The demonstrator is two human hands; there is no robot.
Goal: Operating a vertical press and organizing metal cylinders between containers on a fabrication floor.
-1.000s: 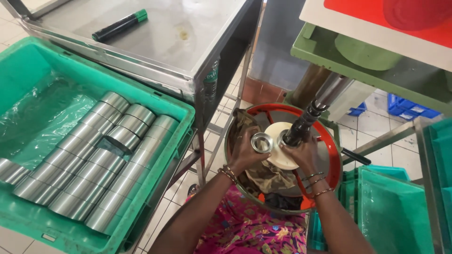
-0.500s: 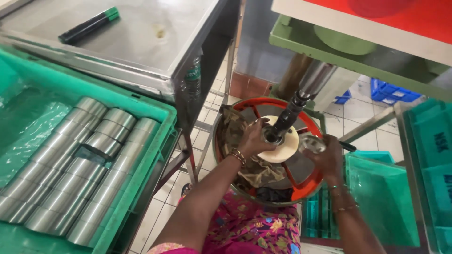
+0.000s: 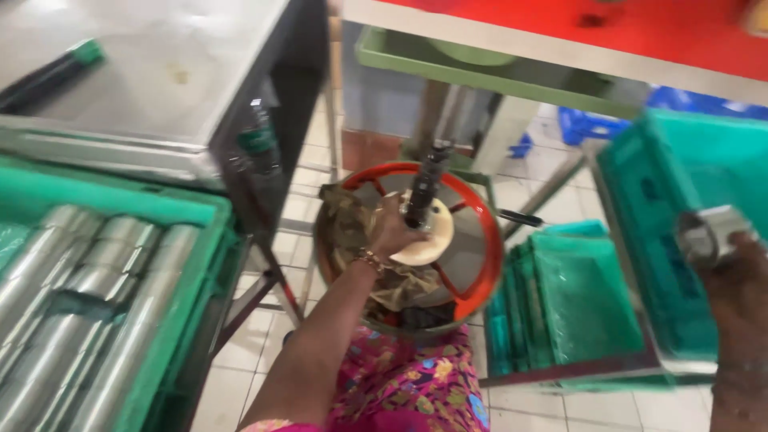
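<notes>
My left hand [image 3: 390, 232] reaches into a round metal pan with a red ring [image 3: 485, 240] and closes on a white disc [image 3: 432, 236] at the foot of a black spindle [image 3: 421, 188]. A brownish rag [image 3: 346, 228] lies in the pan beside that hand. My right hand [image 3: 744, 300] is far out to the right, holding a short shiny metal cup [image 3: 710, 236] in front of a green crate [image 3: 680, 184]. The picture is blurred by motion.
A green crate [image 3: 172, 264] at the left holds several long steel tubes [image 3: 104, 320]. Behind it stands a steel table [image 3: 160, 88] with a black marker [image 3: 48, 74] on it. Stacked green crates [image 3: 576, 296] sit low right. A red-topped table [image 3: 600, 32] with a green tray [image 3: 480, 70] is above.
My right hand has left the pan and swung far right with the metal cup. My left hand has stayed on the white disc. The view has shifted right.
</notes>
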